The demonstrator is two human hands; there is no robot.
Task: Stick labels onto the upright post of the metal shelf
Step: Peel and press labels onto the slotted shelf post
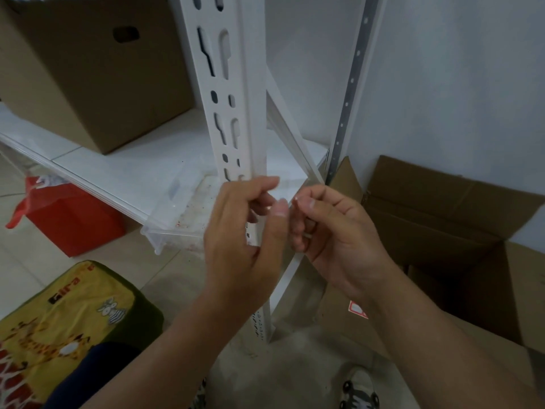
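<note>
Left hand (pixel 244 231): we hold it up in front of the post, fingers curled and thumb raised, fingertips meeting those of the other hand; whether it pinches anything we cannot tell.
Right hand (pixel 333 228): we hold it just right of the left hand, fingers curled inward with thumb and forefinger drawn together; something small and pale shows between its fingers, but it is too blurred for us to name.
Label: we cannot make one out clearly; if there is one, it sits hidden or blurred where our fingertips meet.
Post (pixel 233 93): white slotted metal upright, rising straight above our hands and running down behind them to the floor.
Shelf (pixel 141 160): white board just beyond and left of our hands, joined to the post.
Brown box (pixel 88 78): closed cardboard, standing on the shelf, well beyond and left of our hands.
Clear bin (pixel 177 219): see-through plastic, just left of our left hand, under the shelf edge.
Red bag (pixel 67 216): on the floor, far left of our hands.
Open box (pixel 460 231): cardboard with flaps up, right of our right hand, against the wall.
Cushion (pixel 67 320): yellow with cartoon animals, below and left of our left forearm.
Shoe (pixel 358 388): patterned, on the floor below our right forearm.
</note>
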